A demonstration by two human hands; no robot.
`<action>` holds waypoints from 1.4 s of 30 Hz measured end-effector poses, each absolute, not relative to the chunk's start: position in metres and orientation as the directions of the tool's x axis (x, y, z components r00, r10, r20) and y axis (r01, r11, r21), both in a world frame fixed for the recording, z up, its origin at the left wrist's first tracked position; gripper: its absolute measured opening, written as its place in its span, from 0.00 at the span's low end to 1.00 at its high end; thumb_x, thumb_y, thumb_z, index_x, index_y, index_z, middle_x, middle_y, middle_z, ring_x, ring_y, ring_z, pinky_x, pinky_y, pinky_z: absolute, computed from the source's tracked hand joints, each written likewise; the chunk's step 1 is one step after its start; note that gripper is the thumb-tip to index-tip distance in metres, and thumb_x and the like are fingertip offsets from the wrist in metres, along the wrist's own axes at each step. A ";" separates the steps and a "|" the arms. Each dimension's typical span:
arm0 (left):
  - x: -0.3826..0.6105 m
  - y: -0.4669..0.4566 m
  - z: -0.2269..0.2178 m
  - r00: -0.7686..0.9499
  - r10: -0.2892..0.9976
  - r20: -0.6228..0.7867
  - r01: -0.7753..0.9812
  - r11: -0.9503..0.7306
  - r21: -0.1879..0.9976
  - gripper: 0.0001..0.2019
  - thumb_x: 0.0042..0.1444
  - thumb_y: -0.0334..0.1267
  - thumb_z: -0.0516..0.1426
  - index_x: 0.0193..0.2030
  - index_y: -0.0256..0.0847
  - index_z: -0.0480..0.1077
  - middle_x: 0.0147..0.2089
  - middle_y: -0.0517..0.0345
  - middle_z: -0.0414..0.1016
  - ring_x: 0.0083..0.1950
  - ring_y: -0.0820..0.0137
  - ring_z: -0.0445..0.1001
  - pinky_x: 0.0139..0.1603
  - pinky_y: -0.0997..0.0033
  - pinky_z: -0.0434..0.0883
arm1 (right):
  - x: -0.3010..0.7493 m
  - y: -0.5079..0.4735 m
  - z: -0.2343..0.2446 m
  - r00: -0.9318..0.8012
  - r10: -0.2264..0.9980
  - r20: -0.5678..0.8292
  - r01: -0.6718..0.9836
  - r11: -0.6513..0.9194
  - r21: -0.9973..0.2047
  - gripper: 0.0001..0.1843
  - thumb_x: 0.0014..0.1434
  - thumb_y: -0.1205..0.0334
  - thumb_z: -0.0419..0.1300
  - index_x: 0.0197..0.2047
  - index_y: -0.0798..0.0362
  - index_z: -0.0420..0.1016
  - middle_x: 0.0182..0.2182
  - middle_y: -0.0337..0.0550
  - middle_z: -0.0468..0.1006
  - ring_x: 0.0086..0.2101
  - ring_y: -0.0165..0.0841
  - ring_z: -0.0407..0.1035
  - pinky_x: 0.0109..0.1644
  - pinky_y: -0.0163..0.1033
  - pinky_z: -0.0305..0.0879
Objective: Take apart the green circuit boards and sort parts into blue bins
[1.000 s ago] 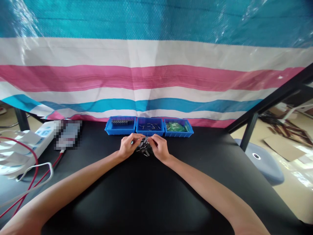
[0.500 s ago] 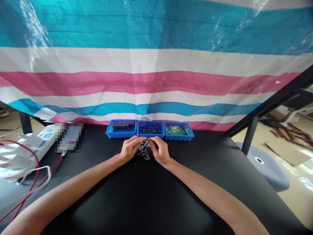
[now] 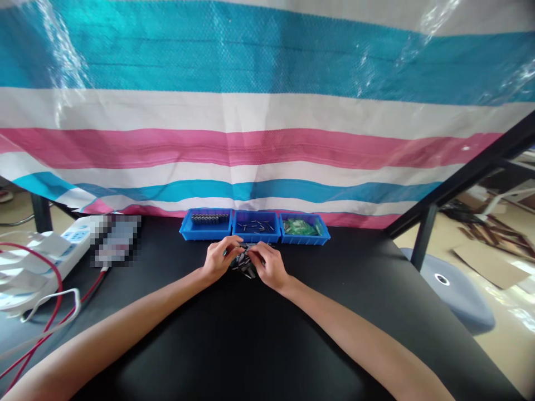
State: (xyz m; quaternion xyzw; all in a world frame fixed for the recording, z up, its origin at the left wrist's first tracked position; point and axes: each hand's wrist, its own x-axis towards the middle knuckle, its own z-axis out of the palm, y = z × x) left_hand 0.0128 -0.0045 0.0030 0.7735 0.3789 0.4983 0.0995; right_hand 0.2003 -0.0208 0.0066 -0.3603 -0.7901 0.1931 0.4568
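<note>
My left hand (image 3: 219, 259) and my right hand (image 3: 270, 263) meet over a small heap of dark cylindrical parts (image 3: 243, 266) on the black table (image 3: 251, 334). The fingers of both hands are curled and pinched together above the heap, on a small dark part between them that is too small to name. Just beyond the hands stand three blue bins: the left bin (image 3: 206, 224) holds a row of dark parts, the middle bin (image 3: 256, 226) a few loose thin pieces, the right bin (image 3: 304, 229) green pieces.
A white power strip (image 3: 62, 245) with red and white cables (image 3: 54, 295) lies at the table's left. A striped tarp (image 3: 267, 139) hangs behind the bins. A black frame post (image 3: 422, 239) and a grey round stool (image 3: 453, 289) stand to the right.
The view has tilted slightly, shifting everything down in frame. Both hands stay over the heap; the fingers have drawn closer together.
</note>
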 end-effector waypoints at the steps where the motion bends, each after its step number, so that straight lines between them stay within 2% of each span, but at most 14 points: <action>1: 0.013 -0.005 0.005 0.230 0.687 0.689 0.488 -0.694 0.529 0.09 0.60 0.41 0.58 0.43 0.38 0.72 0.31 0.59 0.78 0.26 0.76 0.74 0.30 0.81 0.70 | 0.201 -0.021 0.007 -0.300 0.755 0.583 0.397 0.654 -0.644 0.08 0.66 0.63 0.52 0.38 0.53 0.72 0.31 0.43 0.74 0.32 0.32 0.70 0.37 0.35 0.66; 5: 0.015 -0.005 0.010 0.252 0.644 0.722 0.474 -0.733 0.488 0.06 0.60 0.38 0.57 0.37 0.38 0.74 0.33 0.56 0.79 0.31 0.74 0.76 0.34 0.78 0.72 | 0.201 -0.020 0.009 -0.271 0.772 0.574 0.406 0.633 -0.659 0.09 0.66 0.62 0.51 0.38 0.53 0.71 0.31 0.43 0.74 0.32 0.32 0.70 0.38 0.35 0.65; 10: 0.014 -0.009 0.011 0.275 0.626 0.729 0.459 -0.752 0.473 0.08 0.63 0.34 0.54 0.44 0.39 0.74 0.39 0.54 0.80 0.39 0.71 0.78 0.41 0.76 0.73 | 0.200 -0.018 0.008 -0.261 0.791 0.553 0.444 0.607 -0.659 0.11 0.66 0.60 0.53 0.34 0.53 0.72 0.28 0.41 0.73 0.29 0.31 0.68 0.36 0.34 0.64; 14: 0.012 -0.009 0.008 0.240 0.671 0.702 0.459 -0.715 0.527 0.09 0.64 0.33 0.52 0.46 0.39 0.73 0.35 0.56 0.79 0.33 0.75 0.76 0.38 0.78 0.71 | 0.200 -0.017 0.007 -0.231 0.804 0.547 0.470 0.585 -0.661 0.13 0.66 0.60 0.53 0.31 0.53 0.72 0.26 0.40 0.71 0.27 0.30 0.66 0.33 0.34 0.61; 20: 0.011 -0.006 0.006 0.256 0.631 0.733 0.450 -0.748 0.487 0.12 0.64 0.33 0.51 0.50 0.39 0.72 0.32 0.57 0.73 0.28 0.77 0.69 0.31 0.79 0.68 | 0.200 -0.019 0.009 -0.216 0.802 0.557 0.458 0.587 -0.667 0.12 0.66 0.60 0.53 0.32 0.53 0.72 0.25 0.40 0.69 0.26 0.30 0.65 0.33 0.34 0.61; 26: 0.012 -0.005 0.003 0.198 0.641 0.741 0.478 -0.723 0.498 0.10 0.60 0.36 0.58 0.48 0.39 0.73 0.32 0.58 0.78 0.29 0.76 0.74 0.34 0.80 0.70 | 0.201 -0.022 0.012 -0.241 0.787 0.568 0.417 0.612 -0.671 0.10 0.66 0.61 0.52 0.43 0.52 0.73 0.31 0.42 0.72 0.27 0.30 0.66 0.34 0.35 0.65; 29: 0.013 -0.004 0.000 0.167 0.658 0.734 0.482 -0.704 0.522 0.10 0.60 0.40 0.58 0.45 0.38 0.73 0.31 0.59 0.79 0.26 0.77 0.74 0.30 0.81 0.70 | 0.202 -0.022 0.011 -0.286 0.772 0.568 0.401 0.634 -0.661 0.10 0.65 0.60 0.53 0.46 0.52 0.73 0.30 0.42 0.72 0.26 0.30 0.65 0.33 0.35 0.66; 32: 0.013 -0.003 -0.002 0.158 0.653 0.741 0.501 -0.699 0.510 0.11 0.59 0.43 0.58 0.42 0.38 0.73 0.33 0.57 0.80 0.25 0.77 0.74 0.29 0.80 0.70 | 0.202 -0.021 0.009 -0.325 0.756 0.568 0.394 0.654 -0.646 0.10 0.64 0.60 0.54 0.44 0.52 0.74 0.31 0.43 0.72 0.27 0.30 0.66 0.34 0.35 0.67; 35: 0.013 -0.003 -0.001 0.177 0.640 0.748 0.494 -0.715 0.495 0.11 0.59 0.44 0.58 0.40 0.37 0.73 0.31 0.57 0.79 0.24 0.77 0.74 0.28 0.80 0.70 | 0.201 -0.021 0.006 -0.350 0.744 0.570 0.381 0.668 -0.639 0.08 0.64 0.61 0.54 0.42 0.52 0.74 0.32 0.44 0.73 0.29 0.30 0.68 0.35 0.35 0.67; 39: 0.013 -0.004 0.002 0.212 0.653 0.727 0.476 -0.719 0.507 0.10 0.59 0.41 0.58 0.44 0.38 0.72 0.26 0.62 0.77 0.23 0.77 0.72 0.29 0.81 0.69 | 0.201 -0.021 0.008 -0.359 0.737 0.573 0.365 0.676 -0.640 0.08 0.64 0.62 0.54 0.38 0.53 0.73 0.32 0.43 0.73 0.31 0.30 0.69 0.36 0.34 0.66; 42: 0.012 -0.005 0.004 0.215 0.702 0.678 0.487 -0.679 0.549 0.10 0.60 0.40 0.58 0.46 0.40 0.72 0.28 0.62 0.77 0.24 0.78 0.72 0.30 0.80 0.69 | 0.203 -0.023 0.011 -0.291 0.757 0.586 0.364 0.653 -0.664 0.08 0.65 0.62 0.53 0.37 0.53 0.72 0.31 0.42 0.72 0.30 0.30 0.68 0.35 0.35 0.66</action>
